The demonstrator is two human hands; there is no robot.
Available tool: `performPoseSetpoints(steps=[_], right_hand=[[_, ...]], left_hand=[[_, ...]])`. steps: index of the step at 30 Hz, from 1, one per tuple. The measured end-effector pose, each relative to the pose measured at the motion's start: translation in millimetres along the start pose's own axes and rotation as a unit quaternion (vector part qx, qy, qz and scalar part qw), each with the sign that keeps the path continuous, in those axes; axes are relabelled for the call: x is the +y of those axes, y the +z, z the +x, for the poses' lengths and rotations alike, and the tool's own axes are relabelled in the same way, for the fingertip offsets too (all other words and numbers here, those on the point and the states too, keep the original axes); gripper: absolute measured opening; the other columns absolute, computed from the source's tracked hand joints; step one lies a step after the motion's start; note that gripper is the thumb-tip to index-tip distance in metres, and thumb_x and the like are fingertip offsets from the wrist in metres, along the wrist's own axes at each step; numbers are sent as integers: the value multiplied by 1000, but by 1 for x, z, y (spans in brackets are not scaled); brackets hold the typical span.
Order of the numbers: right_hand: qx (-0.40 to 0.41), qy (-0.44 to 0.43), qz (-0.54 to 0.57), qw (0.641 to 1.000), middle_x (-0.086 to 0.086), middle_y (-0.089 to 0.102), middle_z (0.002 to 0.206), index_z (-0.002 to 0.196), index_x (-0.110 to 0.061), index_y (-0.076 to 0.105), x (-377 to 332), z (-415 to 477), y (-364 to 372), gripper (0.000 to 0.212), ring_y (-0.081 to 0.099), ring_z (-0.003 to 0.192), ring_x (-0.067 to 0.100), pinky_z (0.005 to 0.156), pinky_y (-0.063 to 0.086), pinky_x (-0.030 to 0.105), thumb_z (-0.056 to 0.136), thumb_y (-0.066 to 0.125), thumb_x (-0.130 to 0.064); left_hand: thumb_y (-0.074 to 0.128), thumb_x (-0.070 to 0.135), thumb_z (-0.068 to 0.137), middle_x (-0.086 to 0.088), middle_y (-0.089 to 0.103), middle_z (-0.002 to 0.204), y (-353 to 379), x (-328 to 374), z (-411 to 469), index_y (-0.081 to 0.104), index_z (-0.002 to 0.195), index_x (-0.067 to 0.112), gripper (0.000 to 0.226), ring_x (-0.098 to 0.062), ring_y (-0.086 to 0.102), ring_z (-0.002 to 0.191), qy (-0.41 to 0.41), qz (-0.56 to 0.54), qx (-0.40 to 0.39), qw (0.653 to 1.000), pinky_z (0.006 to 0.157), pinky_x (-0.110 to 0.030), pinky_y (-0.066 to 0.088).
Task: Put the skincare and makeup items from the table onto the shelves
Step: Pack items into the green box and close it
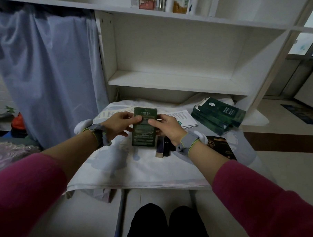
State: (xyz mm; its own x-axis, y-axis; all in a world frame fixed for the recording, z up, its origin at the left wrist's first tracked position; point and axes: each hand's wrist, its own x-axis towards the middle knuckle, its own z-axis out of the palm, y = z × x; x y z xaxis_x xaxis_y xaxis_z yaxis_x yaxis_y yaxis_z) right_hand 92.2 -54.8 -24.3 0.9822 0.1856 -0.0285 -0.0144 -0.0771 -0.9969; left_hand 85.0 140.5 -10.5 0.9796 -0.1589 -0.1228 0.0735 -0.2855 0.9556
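Dark green box (144,128) with pale lettering; magenta sleeves (23,189); white shelves (177,81); blue-grey curtain (46,68).

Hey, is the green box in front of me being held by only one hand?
No, the left hand and the right hand both grip the green box, one on each side.

The jars (146,2) are cropped at top; the green box (143,135) has unreadable print.
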Motion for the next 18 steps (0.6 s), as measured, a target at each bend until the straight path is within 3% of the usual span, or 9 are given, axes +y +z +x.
performPoseSetpoints(steps=[3,8,13,18], right_hand=[[7,23,-10,1000,13,67,95,103,-1,63,-2,-1,3,28,64,88,27,87,54,46,89,68,-25],[9,56,-44,997,17,65,100,110,8,59,6,-4,5,46,65,86,29,85,57,48,91,63,-34],[19,60,-39,997,18,62,96,105,-3,59,0,-8,-8,29,60,69,21,55,52,21,94,58,-31],[34,53,-24,998,12,55,82,122,15,48,-8,-15,-24,49,52,63,18,46,46,16,97,56,-25]], left_hand=[[57,49,90,-6,64,90,3,2,0,65,99,9,41,-19,56,67,-29,23,17,999,54,-25,41],[55,54,90,-9,65,88,3,-10,-2,66,109,0,58,-18,55,62,-85,28,-4,996,53,-25,44],[52,53,91,-9,66,87,5,-8,-4,66,105,1,55,-20,56,67,-91,20,-5,996,61,-27,46],[50,53,92,-7,64,82,11,0,-5,66,97,5,51,-20,55,66,-83,23,5,996,59,-27,45]])
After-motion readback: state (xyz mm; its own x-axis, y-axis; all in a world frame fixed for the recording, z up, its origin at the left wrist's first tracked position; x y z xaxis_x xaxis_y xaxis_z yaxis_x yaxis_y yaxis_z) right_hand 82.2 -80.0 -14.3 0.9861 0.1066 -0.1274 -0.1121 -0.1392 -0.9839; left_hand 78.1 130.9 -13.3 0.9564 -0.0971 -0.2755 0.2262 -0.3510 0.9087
